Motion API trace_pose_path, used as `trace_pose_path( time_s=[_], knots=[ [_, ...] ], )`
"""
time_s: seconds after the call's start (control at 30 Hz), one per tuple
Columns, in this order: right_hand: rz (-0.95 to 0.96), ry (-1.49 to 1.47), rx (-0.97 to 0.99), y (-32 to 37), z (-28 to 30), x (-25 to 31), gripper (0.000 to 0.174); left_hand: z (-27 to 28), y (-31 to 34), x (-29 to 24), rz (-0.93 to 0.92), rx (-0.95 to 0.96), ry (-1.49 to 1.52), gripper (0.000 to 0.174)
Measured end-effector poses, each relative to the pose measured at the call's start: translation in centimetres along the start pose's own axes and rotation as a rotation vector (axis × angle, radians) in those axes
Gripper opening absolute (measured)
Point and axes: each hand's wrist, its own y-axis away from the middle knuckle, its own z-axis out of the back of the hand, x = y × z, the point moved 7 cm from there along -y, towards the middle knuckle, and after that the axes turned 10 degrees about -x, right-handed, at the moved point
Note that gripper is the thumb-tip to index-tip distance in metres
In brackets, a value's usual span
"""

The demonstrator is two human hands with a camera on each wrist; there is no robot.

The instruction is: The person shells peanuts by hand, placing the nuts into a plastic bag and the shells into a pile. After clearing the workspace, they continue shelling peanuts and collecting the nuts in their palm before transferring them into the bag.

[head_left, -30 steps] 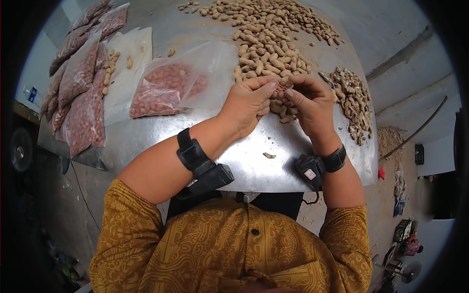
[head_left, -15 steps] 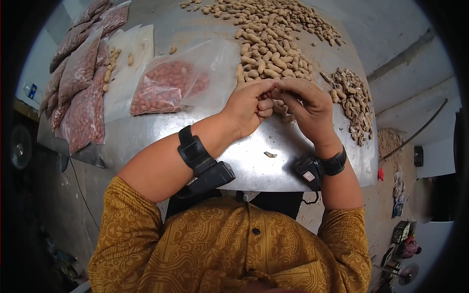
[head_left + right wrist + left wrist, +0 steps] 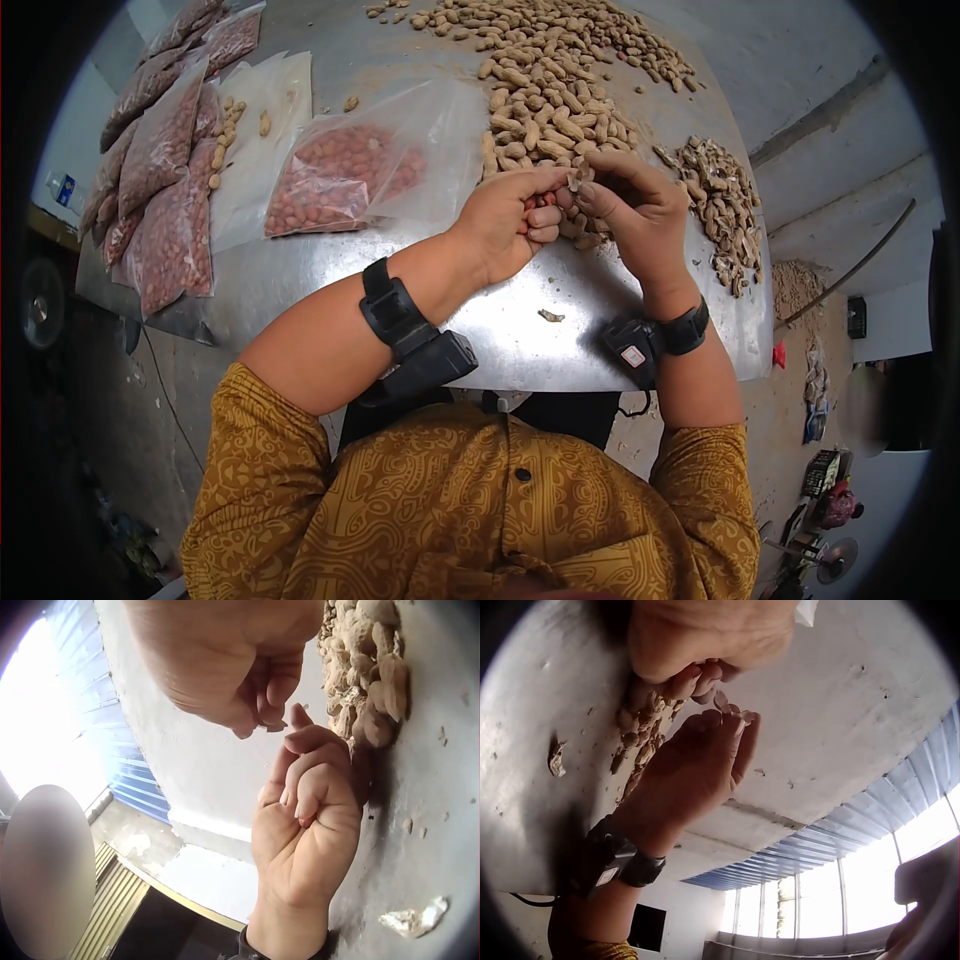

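Observation:
My left hand (image 3: 508, 228) is curled round red peanut kernels; a bit of red shows between its fingers in the head view and at the palm (image 3: 304, 823) in the right wrist view. Beside it, my right hand (image 3: 642, 215) pinches a pale, broken peanut shell (image 3: 579, 178) between thumb and forefinger. The left wrist view shows this shell (image 3: 733, 710) at the right fingertips, split into pieces. Both hands are over the near end of a heap of unshelled peanuts (image 3: 560, 100).
A clear plastic bag of red kernels (image 3: 335, 185) lies left of the hands. Filled bags (image 3: 160, 165) are stacked farther left, by flat bags (image 3: 275, 130) with several peanuts. Shells (image 3: 722, 205) form a pile at right. One shell scrap (image 3: 551, 316) lies on the metal table (image 3: 500, 345).
A second ago both hands' fingertips met around a peanut with red showing. Now the right fingertips have drawn slightly back with the shell, and the left fingers are curled in round the kernels.

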Motion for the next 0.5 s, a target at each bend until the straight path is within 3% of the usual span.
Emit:
trace_pose_path(
  time_s=[0.13,0.2,0.27,0.33,0.43,0.5],
  knots=[
    [0.043,-0.007,-0.153,-1.0,2.1,0.3,0.023,0.1,0.2,-0.2,-0.003,-0.035,-0.042,0.018],
    [0.123,0.087,-0.323,-2.2,5.2,0.3,0.023,0.3,0.1,-0.3,-0.033,-0.043,-0.042,0.02],
    [0.232,0.32,-0.527,-3.0,9.1,1.1,0.022,0.3,0.2,-0.5,-0.064,-0.044,-0.058,0.02],
    [0.481,0.78,-0.597,-3.5,11.4,2.5,0.022,0.2,0.4,-0.6,-0.099,-0.039,-0.091,0.02],
    [0.401,0.938,-0.477,-4.0,11.9,1.9,0.021,0.1,0.4,-0.5,-0.097,-0.008,-0.099,0.021],
    [0.068,0.893,-0.224,-4.4,10.9,-0.7,0.021,0.0,0.5,-0.6,-0.103,0.008,-0.095,0.02]
  ],
)
